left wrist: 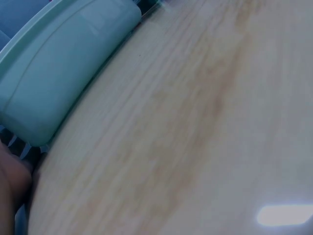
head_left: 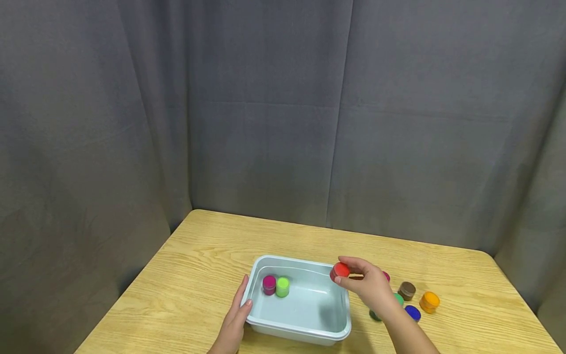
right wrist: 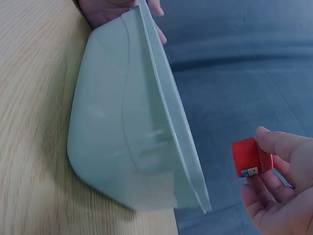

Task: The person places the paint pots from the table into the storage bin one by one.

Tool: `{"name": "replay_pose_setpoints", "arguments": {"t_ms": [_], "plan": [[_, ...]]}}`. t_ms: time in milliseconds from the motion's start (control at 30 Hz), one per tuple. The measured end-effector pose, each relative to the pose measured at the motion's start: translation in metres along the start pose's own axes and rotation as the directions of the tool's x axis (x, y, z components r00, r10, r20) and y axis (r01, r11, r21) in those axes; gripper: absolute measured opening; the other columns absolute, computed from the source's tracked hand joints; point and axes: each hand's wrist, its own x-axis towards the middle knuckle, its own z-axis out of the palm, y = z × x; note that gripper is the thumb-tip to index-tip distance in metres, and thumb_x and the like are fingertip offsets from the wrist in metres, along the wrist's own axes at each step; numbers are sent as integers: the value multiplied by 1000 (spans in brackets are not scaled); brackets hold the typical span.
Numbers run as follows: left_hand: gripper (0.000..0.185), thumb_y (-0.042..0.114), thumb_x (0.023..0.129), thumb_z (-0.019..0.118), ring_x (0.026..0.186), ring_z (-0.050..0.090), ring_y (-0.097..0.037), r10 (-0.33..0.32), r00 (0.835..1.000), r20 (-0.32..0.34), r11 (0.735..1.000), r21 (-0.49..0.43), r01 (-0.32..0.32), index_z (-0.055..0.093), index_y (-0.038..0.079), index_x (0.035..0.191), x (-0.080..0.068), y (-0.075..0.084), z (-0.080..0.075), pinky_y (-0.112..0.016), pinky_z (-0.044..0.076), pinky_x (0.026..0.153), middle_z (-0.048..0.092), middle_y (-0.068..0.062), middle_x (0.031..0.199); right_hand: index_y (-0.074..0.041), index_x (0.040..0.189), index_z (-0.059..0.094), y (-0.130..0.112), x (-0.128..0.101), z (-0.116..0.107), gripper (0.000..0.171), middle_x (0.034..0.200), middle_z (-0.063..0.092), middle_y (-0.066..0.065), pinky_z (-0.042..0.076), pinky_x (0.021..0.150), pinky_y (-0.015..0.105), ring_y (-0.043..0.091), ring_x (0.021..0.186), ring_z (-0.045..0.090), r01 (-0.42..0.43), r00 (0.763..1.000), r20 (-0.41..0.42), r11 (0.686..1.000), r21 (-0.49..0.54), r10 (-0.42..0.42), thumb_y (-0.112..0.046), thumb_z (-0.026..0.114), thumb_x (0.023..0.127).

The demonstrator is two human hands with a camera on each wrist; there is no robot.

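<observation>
Head view shows a pale blue-green plastic tub (head_left: pixel 300 314) sitting on a light wooden table (head_left: pixel 185 275) in front of a grey curtain (head_left: pixel 265 123). The right hand (head_left: pixel 369 285) hovers at the tub's 2 o'clock corner, pinching a small red-lidded jar (head_left: pixel 340 271) between thumb and fingertips, just above the rim and clear of the tub floor. The left hand (head_left: pixel 234 319) lies against the tub's 9 o'clock wall with fingers fairly straight along the outside and the thumb at the rim, holding nothing else. Inside the tub, toward 10 o'clock, a magenta jar (head_left: pixel 268 284) and a lime-green jar (head_left: pixel 282 286) stand upright, touching side by side. On the table at the tub's 3 o'clock side lie a brown jar (head_left: pixel 407 290), an orange jar (head_left: pixel 429 301), a blue jar (head_left: pixel 412 312) and a green jar (head_left: pixel 399 298), partly hidden by the right wrist. The right wrist view confirms the pinch: thumb and fingers close on the red jar, which is held apart from the tub's edge, with the left hand's fingers visible at the tub's far end. The left wrist view shows only the tub's outer wall and bare wood.
</observation>
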Motion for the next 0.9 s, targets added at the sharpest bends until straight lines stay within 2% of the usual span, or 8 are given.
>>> {"name": "replay_pose_setpoints", "arguments": {"t_ms": [233,433,667,900], "plan": [[59,25,105,36,150,1,-45,18,1000,-10,1000,12,-18,16,8,157,0,0,0,-67,0,117,7,-17,165,-9,124,67,-8,11,21,49,115,69,8,61,80,34,24,102,63,-16,1000,21,999,31,16,-11,82,78],[58,23,105,37,150,2,-45,33,999,-21,999,11,-33,17,6,157,0,-1,1,-67,1,117,9,-18,165,-6,119,69,-10,19,41,46,109,71,7,60,80,33,20,97,64,10,999,42,999,44,-12,-5,83,75],[58,22,105,36,150,2,-46,42,999,-16,999,14,-42,16,5,157,0,-2,1,-67,1,117,9,-20,164,-7,116,70,-6,28,62,43,104,72,5,59,81,32,19,96,64,48,995,84,999,19,-50,-5,83,75],[58,21,105,37,149,4,-47,55,998,-21,998,21,-55,16,4,156,0,-3,1,-68,3,116,9,-21,164,-6,113,71,-4,33,76,42,103,73,9,56,78,30,21,97,65,81,990,115,997,-13,-79,-4,83,73]]}}
